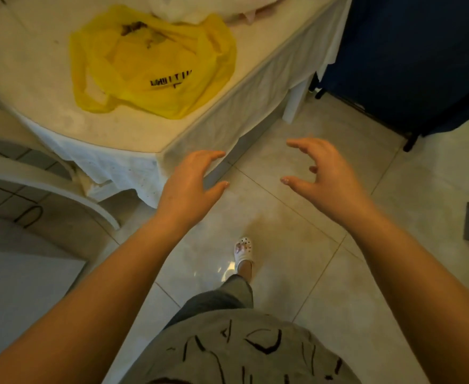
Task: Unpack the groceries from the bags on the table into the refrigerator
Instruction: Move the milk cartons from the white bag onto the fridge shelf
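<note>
Item: yellow bag (153,65), slumped flat on the far-left table (20,65), apparently near empty; left hand (189,184) and right hand (322,173) hover near, fingers apart, holding nothing, probably reaching toward it; refrigerator unseen.

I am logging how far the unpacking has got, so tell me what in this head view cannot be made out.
- Yellow bag: lies flat and crumpled on the table; its own plastic hides whether anything is left inside.
- White bag: cut off by the top edge.
- Print on the yellow bag: creased and blurred, unreadable.
- Refrigerator: not identifiable in this view.
- Left hand and right hand: both empty, fingers spread.
</note>
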Motion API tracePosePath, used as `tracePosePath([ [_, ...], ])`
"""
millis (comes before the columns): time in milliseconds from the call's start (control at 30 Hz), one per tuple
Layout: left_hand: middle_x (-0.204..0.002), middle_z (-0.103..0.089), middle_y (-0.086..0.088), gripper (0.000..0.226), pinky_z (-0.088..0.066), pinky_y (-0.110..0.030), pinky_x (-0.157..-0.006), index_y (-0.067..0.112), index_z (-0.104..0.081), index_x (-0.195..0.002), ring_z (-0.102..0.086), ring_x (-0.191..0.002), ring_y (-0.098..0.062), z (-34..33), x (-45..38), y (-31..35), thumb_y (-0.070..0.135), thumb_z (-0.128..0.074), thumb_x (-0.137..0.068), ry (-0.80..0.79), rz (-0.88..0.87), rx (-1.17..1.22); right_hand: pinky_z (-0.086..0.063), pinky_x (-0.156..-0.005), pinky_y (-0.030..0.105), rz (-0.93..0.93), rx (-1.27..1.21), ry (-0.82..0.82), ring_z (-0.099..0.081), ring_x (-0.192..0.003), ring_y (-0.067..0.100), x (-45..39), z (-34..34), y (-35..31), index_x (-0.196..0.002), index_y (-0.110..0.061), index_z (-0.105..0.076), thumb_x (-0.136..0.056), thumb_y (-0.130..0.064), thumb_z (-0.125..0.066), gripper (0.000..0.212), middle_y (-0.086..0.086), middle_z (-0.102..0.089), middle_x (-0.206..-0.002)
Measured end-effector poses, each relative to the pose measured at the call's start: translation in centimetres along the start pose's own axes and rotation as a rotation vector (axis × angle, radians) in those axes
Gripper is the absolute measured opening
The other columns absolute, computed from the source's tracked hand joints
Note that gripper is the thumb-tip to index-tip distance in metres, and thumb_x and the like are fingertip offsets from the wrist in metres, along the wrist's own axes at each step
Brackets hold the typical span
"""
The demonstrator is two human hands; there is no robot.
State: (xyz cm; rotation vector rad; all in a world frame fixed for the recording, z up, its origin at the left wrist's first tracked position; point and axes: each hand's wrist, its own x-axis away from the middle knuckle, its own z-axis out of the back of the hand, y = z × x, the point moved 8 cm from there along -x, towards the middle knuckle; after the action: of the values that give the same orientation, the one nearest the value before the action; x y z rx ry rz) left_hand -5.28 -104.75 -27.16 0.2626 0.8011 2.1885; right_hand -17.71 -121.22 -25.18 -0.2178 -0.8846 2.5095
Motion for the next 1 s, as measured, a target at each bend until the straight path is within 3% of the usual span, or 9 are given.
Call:
tracePosePath([
  [133, -0.13, -0.052, -0.003, 0.05, -0.036, -0.029, -0.099, 0.02, -0.049, -0.131, -0.046, -0.121, -0.018, -1.0, -9.0, -0.8, 0.025, -0.067, -0.085, 0.0, 0.039, -0.019, -0.041, -0.102, 0.033, -0.018, -0.004, -0.041, -0.04, -0.124, 0.008, -8.5, 2.1, 2.5, -0.135, -0.028, -0.043, -0.082, -0.03, -0.069, 0.059, -0.007, -0.042, -0.136],
  [333, -0.128, -0.055, -0.004, 0.05, -0.03, -0.02, -0.095, 0.017, -0.052, -0.13, -0.047, -0.119, -0.019, 0.8, -21.4, 0.5, 0.023, -0.069, -0.083, 0.057, 0.024, -0.091, -0.044, -0.098, 0.031, -0.04, -0.092, -0.029, -0.041, -0.116, 0.001, -19.4, 5.5, 5.1, -0.134, -0.031, -0.043, -0.082, -0.03, -0.069, 0.057, -0.013, -0.042, -0.129],
  [500, -0.124, -0.058, -0.008, 0.049, -0.028, -0.017, -0.094, 0.011, -0.054, -0.127, -0.051, -0.116, -0.023, 1.7, -29.5, 0.5, 0.019, -0.071, -0.081, 0.127, 0.029, -0.088, -0.045, -0.099, 0.034, 0.099, -0.126, -0.033, -0.044, -0.119, 0.005, -27.8, 7.5, 5.6, -0.132, -0.023, -0.047, -0.082, -0.026, -0.069, 0.055, -0.01, -0.046, -0.127],
  [600, -0.124, -0.057, -0.006, 0.048, -0.026, -0.013, -0.092, 0.014, -0.054, -0.127, -0.05, -0.116, -0.021, 1.8, -34.0, 0.1, 0.019, -0.071, -0.082, 0.177, 0.085, -0.098, -0.043, -0.1, 0.033, 0.142, -0.186, -0.078, -0.042, -0.117, 0.001, -33.7, 8.3, 6.9, -0.13, -0.029, -0.047, -0.082, -0.025, -0.069, 0.053, -0.015, -0.043, -0.123],
  [1000, -0.128, -0.055, 0.001, 0.048, -0.024, -0.01, -0.096, 0.019, -0.054, -0.127, -0.045, -0.121, -0.012, 2.0, -48.5, -0.4, 0.021, -0.07, -0.082, 0.443, 0.422, -0.115, -0.046, -0.098, 0.036, 0.448, -0.202, -0.311, -0.046, -0.119, 0.008, -57.3, 12.0, 8.6, -0.127, -0.022, -0.052, -0.077, -0.017, -0.074, 0.055, -0.016, -0.045, -0.12],
])
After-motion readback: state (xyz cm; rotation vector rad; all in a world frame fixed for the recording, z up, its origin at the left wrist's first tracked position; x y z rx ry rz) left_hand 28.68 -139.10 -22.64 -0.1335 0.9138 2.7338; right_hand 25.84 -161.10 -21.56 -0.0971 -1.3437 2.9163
